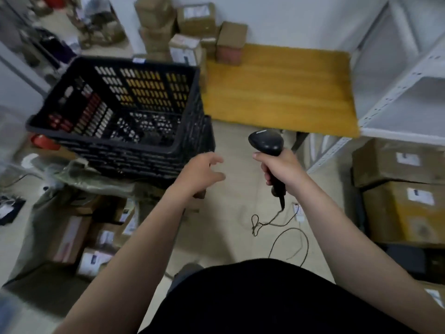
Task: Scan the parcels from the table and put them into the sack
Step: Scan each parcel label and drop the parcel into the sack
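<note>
Gripping scanner (267, 143) in right hand (280, 168), left hand (201, 174) spread empty beside crate (115, 141) edge, table (277, 92) bare.

yellow wooden surface (277, 92) mostly bare; brown parcels (231, 43) stacked at far left corner; black crate (115, 104) beside left edge.

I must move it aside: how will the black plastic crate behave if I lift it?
The black crate looks nearly empty and perforated, so probably light. Its moulded walls suggest stiffness. It seems to sit atop another crate, so it might slide or tip.
</note>
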